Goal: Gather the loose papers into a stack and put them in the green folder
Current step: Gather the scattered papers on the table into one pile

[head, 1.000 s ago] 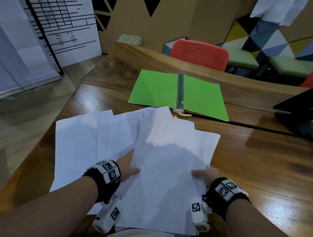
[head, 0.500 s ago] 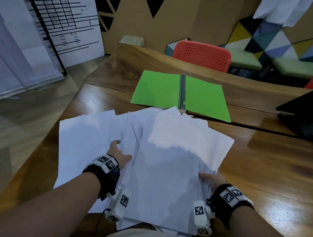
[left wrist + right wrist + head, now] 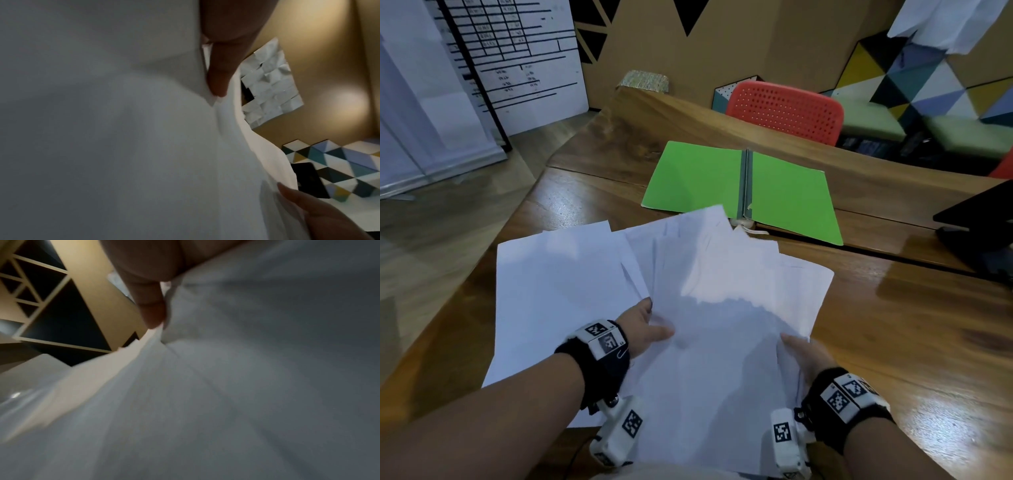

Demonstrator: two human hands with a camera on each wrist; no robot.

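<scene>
The green folder (image 3: 791,195) lies open and flat on the wooden table (image 3: 911,342), just beyond the papers. A fanned bundle of white papers (image 3: 722,325) is lifted at a slant between both hands. My left hand (image 3: 647,329) pinches its left edge, thumb on top (image 3: 220,73). My right hand (image 3: 801,353) pinches the right edge, with its thumb (image 3: 150,305) on the sheets (image 3: 246,386). More loose sheets (image 3: 558,291) lie flat on the table to the left, partly under the bundle. The fingers of both hands are hidden beneath the papers (image 3: 123,129).
A black device (image 3: 979,226) sits at the table's right edge. A red chair (image 3: 784,109) stands behind the far side. The table's left edge drops to the floor beside a printed board (image 3: 517,61).
My left hand went out over the left sheets and has come back to the bundle's left edge, thumb on top. The bundle's far end now overlaps the folder's near edge.
</scene>
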